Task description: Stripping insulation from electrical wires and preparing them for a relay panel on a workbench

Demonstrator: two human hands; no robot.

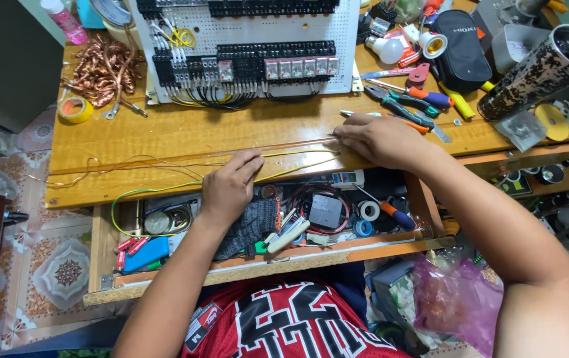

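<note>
Along the wooden workbench's (185,132) front edge lies a thin yellow-green insulated wire (298,154), long axis left-right. Left hand (229,187) presses it flat, fingers closed; right hand (380,138) pinches its right end.

A wooden workbench (185,129) carries a white relay board (251,46), copper wire coils (102,66), yellow tape (74,109) and pliers (400,106).

Thin yellow-green wire (298,154) stretched flat along the front edge of my wooden counter (185,132), pulled nearly straight btwn my two hands. Left hand (230,185) presses it down mid-run; right hand (380,138) pins the far end w/ fingertips. Left of my left hand it droops, curving down over the counter edge in a loose loop.
</note>
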